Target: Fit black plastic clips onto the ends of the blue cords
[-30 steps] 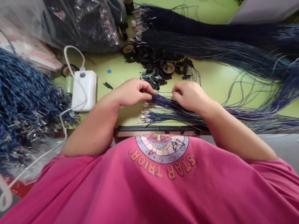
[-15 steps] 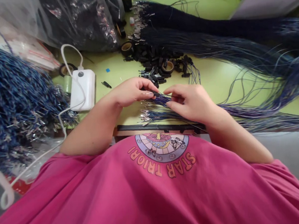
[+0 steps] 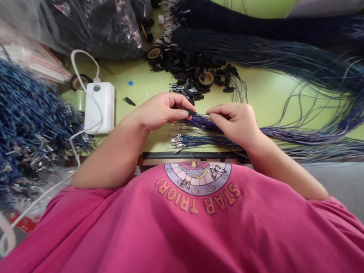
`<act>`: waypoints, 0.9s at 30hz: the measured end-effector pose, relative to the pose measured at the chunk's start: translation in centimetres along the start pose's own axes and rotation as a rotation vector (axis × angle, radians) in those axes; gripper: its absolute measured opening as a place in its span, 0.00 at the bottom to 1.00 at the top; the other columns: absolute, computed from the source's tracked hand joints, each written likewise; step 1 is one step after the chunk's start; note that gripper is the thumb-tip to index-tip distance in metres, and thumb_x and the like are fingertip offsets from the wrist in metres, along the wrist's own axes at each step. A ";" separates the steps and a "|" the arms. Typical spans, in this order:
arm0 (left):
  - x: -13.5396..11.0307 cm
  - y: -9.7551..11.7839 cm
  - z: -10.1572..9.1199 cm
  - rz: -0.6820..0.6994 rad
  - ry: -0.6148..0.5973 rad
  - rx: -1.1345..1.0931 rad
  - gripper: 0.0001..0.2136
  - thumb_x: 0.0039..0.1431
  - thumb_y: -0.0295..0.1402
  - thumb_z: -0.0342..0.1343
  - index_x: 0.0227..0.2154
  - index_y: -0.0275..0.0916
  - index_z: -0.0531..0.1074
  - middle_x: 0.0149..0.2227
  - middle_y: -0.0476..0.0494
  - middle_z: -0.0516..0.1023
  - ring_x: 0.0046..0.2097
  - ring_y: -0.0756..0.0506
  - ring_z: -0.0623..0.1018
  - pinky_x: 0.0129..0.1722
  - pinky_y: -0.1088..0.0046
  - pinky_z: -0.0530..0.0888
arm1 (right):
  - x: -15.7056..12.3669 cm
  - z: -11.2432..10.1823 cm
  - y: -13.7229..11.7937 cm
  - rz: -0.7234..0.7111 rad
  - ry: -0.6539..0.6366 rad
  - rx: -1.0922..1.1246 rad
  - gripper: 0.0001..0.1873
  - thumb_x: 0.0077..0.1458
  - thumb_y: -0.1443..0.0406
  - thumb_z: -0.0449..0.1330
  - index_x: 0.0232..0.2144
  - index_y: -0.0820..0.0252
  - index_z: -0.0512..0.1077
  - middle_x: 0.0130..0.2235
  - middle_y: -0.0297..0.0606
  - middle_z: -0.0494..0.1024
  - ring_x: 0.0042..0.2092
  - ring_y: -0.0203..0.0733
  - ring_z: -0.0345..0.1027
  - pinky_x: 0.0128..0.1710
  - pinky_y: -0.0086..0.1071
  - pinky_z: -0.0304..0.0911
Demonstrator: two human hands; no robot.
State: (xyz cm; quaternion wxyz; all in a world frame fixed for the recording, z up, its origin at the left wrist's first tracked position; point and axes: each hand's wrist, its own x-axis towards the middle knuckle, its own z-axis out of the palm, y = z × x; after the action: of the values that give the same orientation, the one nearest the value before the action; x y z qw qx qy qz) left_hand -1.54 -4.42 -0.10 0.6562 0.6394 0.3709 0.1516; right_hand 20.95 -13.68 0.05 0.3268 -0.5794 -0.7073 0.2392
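Observation:
Between the thumb and fingers of my left hand (image 3: 168, 110) is a small black connector housing (image 3: 191, 112). My right hand (image 3: 237, 122) pinches a thin wire (image 3: 202, 115) just right of the housing; the wire runs towards it. Whether its tip sits inside the housing is too small to tell. Below both hands lies a bundle of blue and purple wires (image 3: 206, 138), with silvery metal terminals (image 3: 177, 140) at its left end. Beyond my hands is a pile of black connector housings (image 3: 183, 67).
A white power bank (image 3: 100, 108) with a white cable stands left. Thick dark wire bundles (image 3: 250, 40) stretch across the back right. More blue wires (image 3: 9, 114) heap at the far left, near a clear plastic bag (image 3: 94, 24). A tape roll (image 3: 206, 78) lies among the housings.
My right hand has moved slightly right and its fingers have closed into a pinch on a wire. The black housing shows more clearly in my left hand, which has barely moved.

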 end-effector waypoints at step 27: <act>0.0 0.5 1.4 -0.081 -0.032 -0.059 0.07 0.49 0.32 0.64 0.32 0.36 0.80 0.27 0.45 0.80 0.20 0.56 0.64 0.20 0.76 0.59 | -0.4 2.1 0.3 -0.225 0.032 -0.292 0.18 0.63 0.63 0.50 0.32 0.56 0.80 0.23 0.37 0.74 0.27 0.37 0.63 0.30 0.33 0.58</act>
State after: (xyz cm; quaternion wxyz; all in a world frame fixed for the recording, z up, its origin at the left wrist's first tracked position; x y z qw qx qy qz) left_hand -0.45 -5.34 0.22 0.6864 0.6064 0.3814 0.1255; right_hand 19.63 -13.88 -1.65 0.2751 -0.5418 -0.7895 0.0868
